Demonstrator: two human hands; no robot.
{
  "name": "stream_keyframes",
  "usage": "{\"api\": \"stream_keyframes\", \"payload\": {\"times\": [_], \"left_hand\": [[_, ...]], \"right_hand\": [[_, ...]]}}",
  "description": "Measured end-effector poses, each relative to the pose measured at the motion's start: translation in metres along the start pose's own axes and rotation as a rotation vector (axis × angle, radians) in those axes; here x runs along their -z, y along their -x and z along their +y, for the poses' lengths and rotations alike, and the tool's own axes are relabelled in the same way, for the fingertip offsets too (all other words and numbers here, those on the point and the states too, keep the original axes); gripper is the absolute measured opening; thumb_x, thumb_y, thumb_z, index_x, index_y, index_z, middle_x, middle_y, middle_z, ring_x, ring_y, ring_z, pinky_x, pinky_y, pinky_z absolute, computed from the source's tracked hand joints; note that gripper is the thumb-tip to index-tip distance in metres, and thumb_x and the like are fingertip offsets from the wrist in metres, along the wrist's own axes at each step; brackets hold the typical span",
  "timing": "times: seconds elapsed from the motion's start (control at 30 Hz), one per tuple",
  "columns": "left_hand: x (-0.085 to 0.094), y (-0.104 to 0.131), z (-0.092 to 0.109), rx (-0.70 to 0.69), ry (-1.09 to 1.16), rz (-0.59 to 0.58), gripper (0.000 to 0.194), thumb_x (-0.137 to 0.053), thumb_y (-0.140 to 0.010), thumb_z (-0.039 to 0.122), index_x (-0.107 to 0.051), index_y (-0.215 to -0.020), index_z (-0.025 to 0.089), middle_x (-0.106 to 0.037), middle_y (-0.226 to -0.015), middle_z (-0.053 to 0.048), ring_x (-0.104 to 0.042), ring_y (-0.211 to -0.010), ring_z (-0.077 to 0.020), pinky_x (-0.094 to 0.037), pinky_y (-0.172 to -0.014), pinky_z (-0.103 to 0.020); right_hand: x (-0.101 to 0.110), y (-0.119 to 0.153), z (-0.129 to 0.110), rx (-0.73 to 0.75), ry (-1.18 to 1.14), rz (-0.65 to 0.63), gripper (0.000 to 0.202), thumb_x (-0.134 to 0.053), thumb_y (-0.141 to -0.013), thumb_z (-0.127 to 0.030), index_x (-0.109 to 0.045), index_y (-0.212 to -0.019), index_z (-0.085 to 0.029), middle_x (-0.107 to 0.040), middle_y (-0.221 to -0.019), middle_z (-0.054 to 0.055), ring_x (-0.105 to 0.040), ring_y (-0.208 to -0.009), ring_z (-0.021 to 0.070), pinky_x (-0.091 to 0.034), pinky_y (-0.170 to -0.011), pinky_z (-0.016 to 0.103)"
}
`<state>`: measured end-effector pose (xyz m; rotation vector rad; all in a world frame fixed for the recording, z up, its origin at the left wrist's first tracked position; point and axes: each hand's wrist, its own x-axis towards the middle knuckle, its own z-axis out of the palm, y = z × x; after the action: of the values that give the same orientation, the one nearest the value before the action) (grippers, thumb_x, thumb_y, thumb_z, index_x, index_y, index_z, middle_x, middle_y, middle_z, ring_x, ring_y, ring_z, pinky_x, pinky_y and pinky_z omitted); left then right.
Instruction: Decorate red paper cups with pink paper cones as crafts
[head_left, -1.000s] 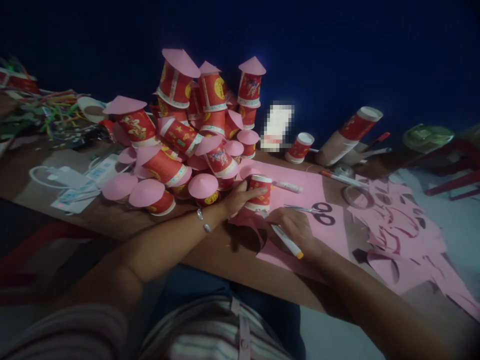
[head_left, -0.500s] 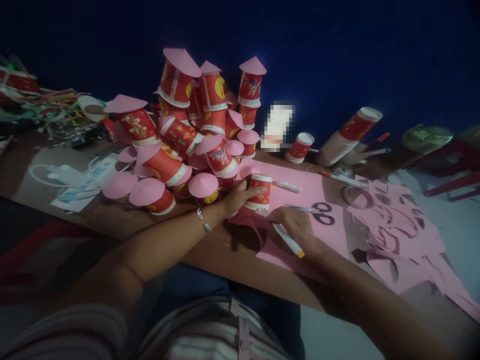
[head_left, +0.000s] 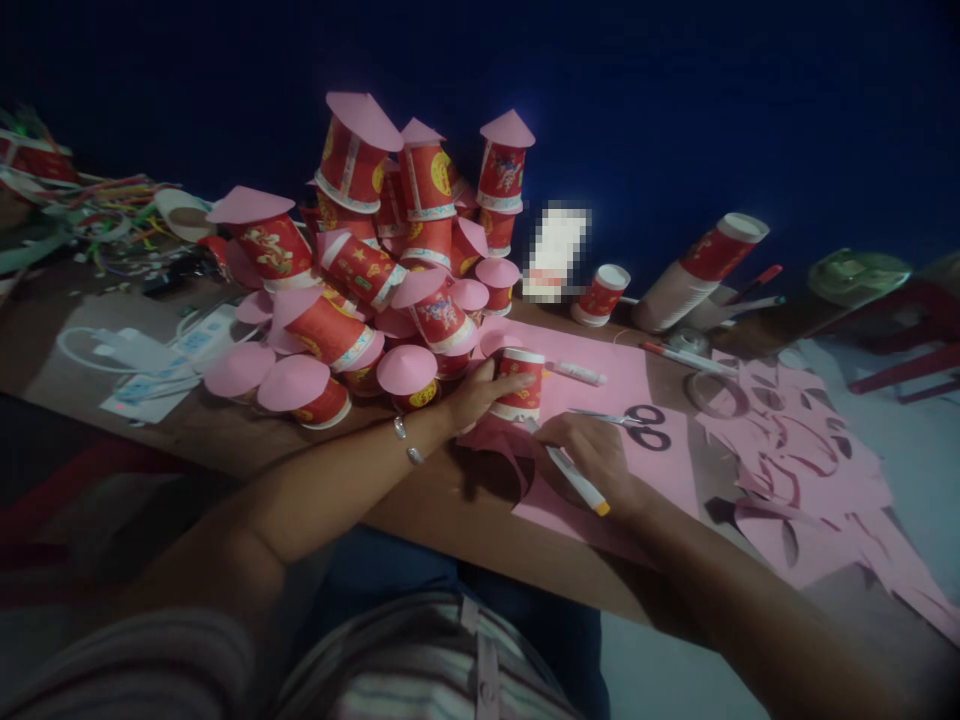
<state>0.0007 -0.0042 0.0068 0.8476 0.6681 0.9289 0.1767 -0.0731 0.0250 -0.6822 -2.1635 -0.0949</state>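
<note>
1. Little has moved since the earlier frames: the white pen point(head_left: 577, 480) has tipped slightly in the right hand point(head_left: 583, 448), and a blurred greenish shape point(head_left: 31, 256) has shifted at the desk's left end.
2. Nearest the front edge of the desk point(head_left: 409, 500), the right hand's fingers are curled closed around the pen; its tip end is near the red cup's bottom rim, but contact cannot be made out.
3. Just left of it, the left hand point(head_left: 472, 395) is closed around the red cup point(head_left: 523, 403), thumb across the front, other fingers mostly hidden. The cup is over the left part of the pink sheet point(head_left: 667, 480).
4. On that sheet lie scissors point(head_left: 628, 420), blades partly hidden by the right hand, and a white tube point(head_left: 577, 373).
5. Toward the right end, pink scraps point(head_left: 810, 455) overlap.
6. Pink-topped cups point(head_left: 367, 270) heap toward the back edge, many hidden behind others.
7. Along the back edge, a pixelated patch point(head_left: 556, 245) is unreadable.
</note>
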Motion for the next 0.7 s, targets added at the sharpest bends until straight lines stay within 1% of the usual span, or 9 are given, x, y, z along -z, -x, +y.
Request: {"api": "stream_keyframes", "payload": {"times": [0.13,0.3,0.47,0.7], "left_hand": [[0.0003,-0.0001,-0.0008,-0.010,-0.012,0.004,0.043,-0.086,-0.070,0.034,-0.063,-0.100,0.014,-0.070,-0.084,-0.003,-0.065,-0.073,-0.0138,-0.051,-0.070,-0.027],[0.0017,-0.0008,-0.0011,-0.007,-0.009,-0.007,0.044,-0.086,-0.070,0.034,-0.063,-0.101,0.013,-0.070,-0.085,-0.003,-0.065,-0.074,-0.0141,-0.051,-0.071,-0.028],[0.0027,-0.0016,-0.0008,0.007,-0.017,-0.011,0.045,-0.086,-0.070,0.035,-0.063,-0.102,0.013,-0.070,-0.087,-0.003,-0.066,-0.077,-0.0152,-0.052,-0.074,-0.030],[0.0015,-0.0007,0.0004,0.002,-0.022,-0.008,0.044,-0.086,-0.070,0.035,-0.063,-0.101,0.014,-0.070,-0.088,-0.004,-0.066,-0.077,-0.0154,-0.052,-0.073,-0.029]], "right_hand": [[-0.0015,0.0004,-0.0010,0.017,0.004,-0.002,0.010,-0.061,-0.091,-0.010,-0.057,-0.092,-0.019,-0.066,-0.071,0.001,-0.060,-0.060,0.0134,-0.047,-0.057,0.025],[0.0002,-0.0013,-0.0020,0.001,0.009,0.000,0.011,-0.060,-0.091,-0.010,-0.056,-0.090,-0.020,-0.065,-0.070,0.001,-0.059,-0.058,0.0130,-0.045,-0.056,0.024],[0.0004,0.0005,0.0005,-0.021,0.000,-0.009,0.010,-0.060,-0.091,-0.010,-0.057,-0.092,-0.020,-0.067,-0.073,0.002,-0.061,-0.061,0.0139,-0.047,-0.057,0.026],[-0.0011,0.0021,0.0011,-0.032,-0.003,0.007,0.009,-0.062,-0.091,-0.011,-0.058,-0.093,-0.020,-0.067,-0.073,0.002,-0.062,-0.060,0.0145,-0.047,-0.056,0.026]]}}
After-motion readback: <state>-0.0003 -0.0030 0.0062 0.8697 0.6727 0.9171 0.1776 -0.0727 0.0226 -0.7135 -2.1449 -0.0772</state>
